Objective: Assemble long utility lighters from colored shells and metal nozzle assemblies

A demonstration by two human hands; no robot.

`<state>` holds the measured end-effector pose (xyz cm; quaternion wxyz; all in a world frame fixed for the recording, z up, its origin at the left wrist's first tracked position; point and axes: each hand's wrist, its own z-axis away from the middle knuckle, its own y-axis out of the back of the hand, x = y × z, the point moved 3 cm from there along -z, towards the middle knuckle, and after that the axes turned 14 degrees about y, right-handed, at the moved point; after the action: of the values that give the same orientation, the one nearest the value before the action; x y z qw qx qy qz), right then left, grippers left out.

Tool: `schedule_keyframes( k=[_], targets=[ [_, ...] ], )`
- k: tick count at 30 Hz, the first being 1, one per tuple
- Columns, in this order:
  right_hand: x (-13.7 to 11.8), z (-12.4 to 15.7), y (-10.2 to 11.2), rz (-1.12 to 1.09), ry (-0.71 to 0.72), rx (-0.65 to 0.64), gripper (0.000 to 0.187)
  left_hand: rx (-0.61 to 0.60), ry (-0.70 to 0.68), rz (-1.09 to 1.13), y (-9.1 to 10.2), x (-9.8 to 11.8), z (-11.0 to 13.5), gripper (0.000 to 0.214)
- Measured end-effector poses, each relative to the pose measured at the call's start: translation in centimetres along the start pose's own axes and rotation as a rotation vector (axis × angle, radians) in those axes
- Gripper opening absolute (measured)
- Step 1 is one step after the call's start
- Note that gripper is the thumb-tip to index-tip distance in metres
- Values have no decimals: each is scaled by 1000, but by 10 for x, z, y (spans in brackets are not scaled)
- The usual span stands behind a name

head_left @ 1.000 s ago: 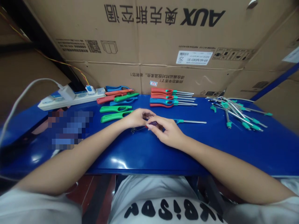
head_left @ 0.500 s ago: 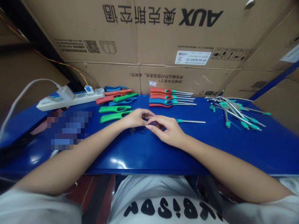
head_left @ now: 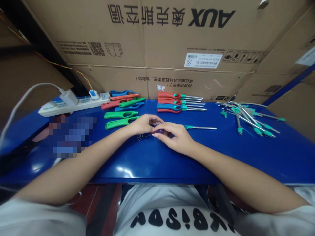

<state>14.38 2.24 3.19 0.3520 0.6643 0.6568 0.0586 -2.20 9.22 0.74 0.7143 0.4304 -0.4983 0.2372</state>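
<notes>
My right hand (head_left: 177,137) pinches a small dark purple piece with pale dots (head_left: 161,131) between thumb and fingers. Curled close by, my left hand (head_left: 146,125) meets it at the fingertips; what its fingers hold, if anything, is hidden. From the purple piece a thin dark line runs left, above small gold marks (head_left: 139,137) on the blue table. Behind my right hand lies a lighter with a long metal tube (head_left: 203,127), its handle mostly covered. Two green lighter handles (head_left: 120,123) lie just beyond my left wrist.
Several red and blue assembled lighters (head_left: 169,106) lie at the back middle, with loose coloured handles (head_left: 126,101) to their left. Metal tubes with teal ends (head_left: 253,123) are heaped at right. A white power strip (head_left: 78,105) and the cardboard wall (head_left: 147,52) border the table (head_left: 152,164).
The purple piece and my right fingertips have shifted slightly left and tilted, closer to my left fingers. The arms and the lighters on the table stay as they were.
</notes>
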Motion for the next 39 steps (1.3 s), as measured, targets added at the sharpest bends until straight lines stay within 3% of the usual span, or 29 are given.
schedule_keyframes(
  k=[4, 10, 15, 20, 27, 39],
  targets=[
    [-3, -4, 6, -43, 1, 87, 11, 6, 1, -19, 0, 2, 1, 36],
    [3, -18, 34, -255, -187, 392, 27, 83, 16, -143, -5, 5, 6, 42],
    [21, -23, 55, -389, -300, 550, 39, 108, -116, -339, -21, 18, 18, 41],
    [37, -20, 62, -423, -344, 603, 42, 172, -231, -306, -36, 32, 28, 46],
    [44, -19, 62, -439, -390, 651, 41, 389, -249, -85, -35, 41, 34, 21],
    [46, -17, 62, -439, -413, 638, 39, 445, -239, -91, -34, 43, 37, 17]
  ],
)
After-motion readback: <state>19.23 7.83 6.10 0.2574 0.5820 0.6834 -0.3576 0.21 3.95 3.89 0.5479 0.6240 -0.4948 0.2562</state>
